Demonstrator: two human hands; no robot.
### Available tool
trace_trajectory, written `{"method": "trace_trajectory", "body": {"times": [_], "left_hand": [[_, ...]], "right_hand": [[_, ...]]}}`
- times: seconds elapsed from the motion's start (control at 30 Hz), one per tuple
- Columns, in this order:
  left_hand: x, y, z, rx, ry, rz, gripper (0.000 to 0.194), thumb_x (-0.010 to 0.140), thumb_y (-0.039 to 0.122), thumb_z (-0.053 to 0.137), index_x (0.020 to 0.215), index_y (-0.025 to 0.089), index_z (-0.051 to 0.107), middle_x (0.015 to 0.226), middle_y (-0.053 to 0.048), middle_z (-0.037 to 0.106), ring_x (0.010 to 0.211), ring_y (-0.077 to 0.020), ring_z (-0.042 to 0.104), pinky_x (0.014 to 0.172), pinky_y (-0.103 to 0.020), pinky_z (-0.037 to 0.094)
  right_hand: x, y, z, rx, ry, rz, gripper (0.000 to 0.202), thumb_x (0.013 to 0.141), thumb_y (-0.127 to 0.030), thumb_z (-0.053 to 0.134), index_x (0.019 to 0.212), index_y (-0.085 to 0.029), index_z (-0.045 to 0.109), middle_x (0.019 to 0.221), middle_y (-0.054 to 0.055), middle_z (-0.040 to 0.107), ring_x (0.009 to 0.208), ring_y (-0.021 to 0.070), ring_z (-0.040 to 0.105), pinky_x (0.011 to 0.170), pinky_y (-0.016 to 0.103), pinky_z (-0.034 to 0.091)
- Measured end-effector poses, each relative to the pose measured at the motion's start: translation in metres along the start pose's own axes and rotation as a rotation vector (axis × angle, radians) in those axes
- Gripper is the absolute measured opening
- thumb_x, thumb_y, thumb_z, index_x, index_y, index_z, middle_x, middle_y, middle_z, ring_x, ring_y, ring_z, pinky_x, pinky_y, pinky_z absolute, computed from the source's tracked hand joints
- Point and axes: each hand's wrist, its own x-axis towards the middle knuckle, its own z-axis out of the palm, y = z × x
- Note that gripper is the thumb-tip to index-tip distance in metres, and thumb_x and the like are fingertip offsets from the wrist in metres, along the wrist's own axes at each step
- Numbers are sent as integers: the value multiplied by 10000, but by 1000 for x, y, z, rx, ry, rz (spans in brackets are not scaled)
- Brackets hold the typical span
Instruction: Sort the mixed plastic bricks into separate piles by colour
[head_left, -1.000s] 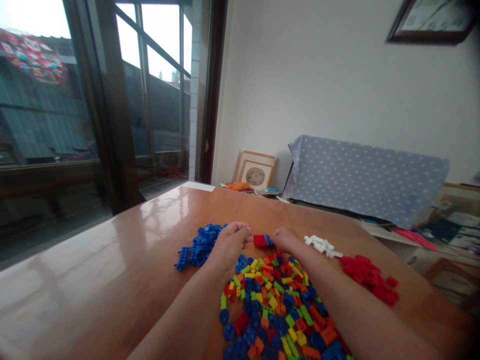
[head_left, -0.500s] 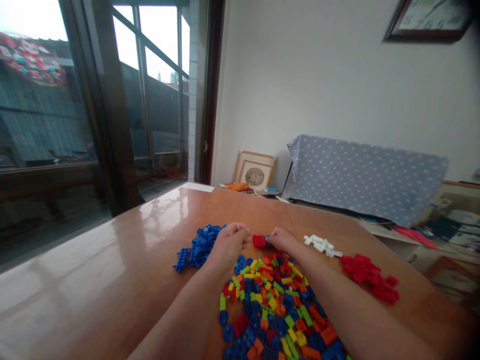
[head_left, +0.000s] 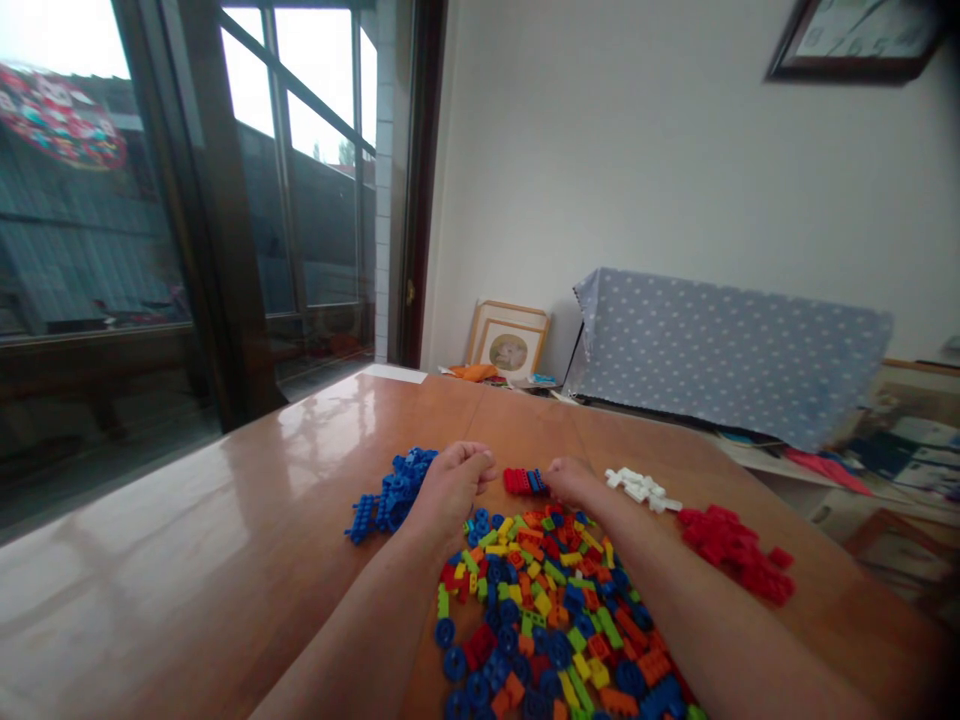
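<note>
Just right of the middle, a small row of red and blue toy bricks (head_left: 524, 482) lies on the table, red at its left and blue at its right. My right hand (head_left: 571, 482) is closed beside the blue end, its fingertips hidden from view. On the other side, my left hand (head_left: 456, 474) is held apart from the row, thumb and fingers pinched together. Whatever is in that pinch, if anything, is too small to make out. A heap of blue pieces (head_left: 394, 490) lies left of my left hand. Between my forearms spreads a pile of mixed coloured bricks (head_left: 541, 600).
White pieces (head_left: 641, 488) and a heap of red pieces (head_left: 735, 550) lie right of my right arm. A white sheet (head_left: 395, 374) rests at the far table edge (head_left: 330, 400). Behind the table stand a polka-dot cloth cover (head_left: 735, 350) and a framed picture (head_left: 510, 340).
My right hand has drawn slightly right, uncovering the blue end of the brick row. My left hand has shifted a little to the left, away from the row.
</note>
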Motion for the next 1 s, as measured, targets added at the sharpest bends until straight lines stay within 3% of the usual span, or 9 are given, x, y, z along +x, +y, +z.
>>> {"method": "trace_trajectory", "body": {"times": [0.13,0.27,0.83,1.0], "left_hand": [[1,-1,-1,-13,-10,7,274,725,356,700,890,160,604,823,-27,637,752,-130,601,687,-246,420],[1,-1,-1,-6,-11,12,273,719,360,707,879,163,607,823,-29,641,756,-133,599,694,-250,419],[-9,6,3,50,13,39,233,732,355,690,845,163,625,777,-17,637,747,-134,591,691,-249,397],[-8,5,4,70,16,40,247,734,368,690,857,164,625,793,-21,644,761,-138,594,699,-254,400]], "right_hand": [[2,2,1,21,-115,77,317,957,-351,590,1213,-165,602,1211,84,629,1011,206,642,862,407,559],[2,2,-2,48,-142,90,324,952,-350,597,1217,-164,601,1217,83,626,1016,210,640,860,407,559],[0,13,3,111,-156,109,310,960,-360,584,1195,-159,607,1169,77,644,972,195,652,835,390,567],[-2,13,-4,68,-51,64,333,954,-349,595,1233,-167,591,1228,85,620,1027,213,638,868,415,557]]}}
